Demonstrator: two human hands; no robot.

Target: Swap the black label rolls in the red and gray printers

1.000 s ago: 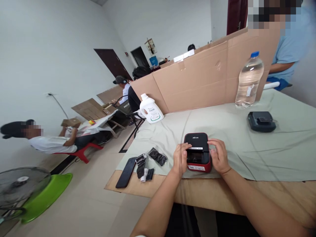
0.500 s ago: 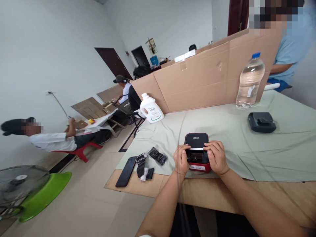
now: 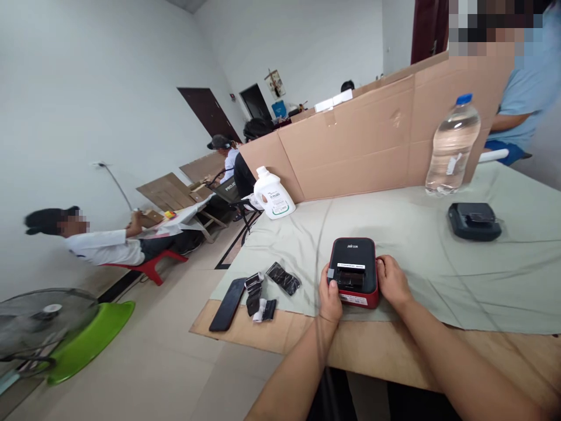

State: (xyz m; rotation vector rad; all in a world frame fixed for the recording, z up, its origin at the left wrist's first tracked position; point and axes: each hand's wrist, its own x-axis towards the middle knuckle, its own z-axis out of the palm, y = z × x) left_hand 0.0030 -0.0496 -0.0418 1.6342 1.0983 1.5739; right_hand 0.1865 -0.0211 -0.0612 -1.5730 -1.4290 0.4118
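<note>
Left hand [image 3: 330,295] and right hand [image 3: 392,283] cupped against either side of a boxy red-and-black label printer [image 3: 354,271], fingers curled on its glossy shell, near the table's front edge. At 9 o'clock, a flat black phone [image 3: 227,296]. On wrinkled pale cloth [image 3: 421,234] at 1 o'clock, a clear plastic bottle [image 3: 452,146] before a cardboard wall [image 3: 363,146].

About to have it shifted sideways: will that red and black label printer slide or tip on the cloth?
The label printer looks squat and boxy, so probably stable. It sits on loose cloth, which may bunch. Left hand and right hand flank it.
</note>
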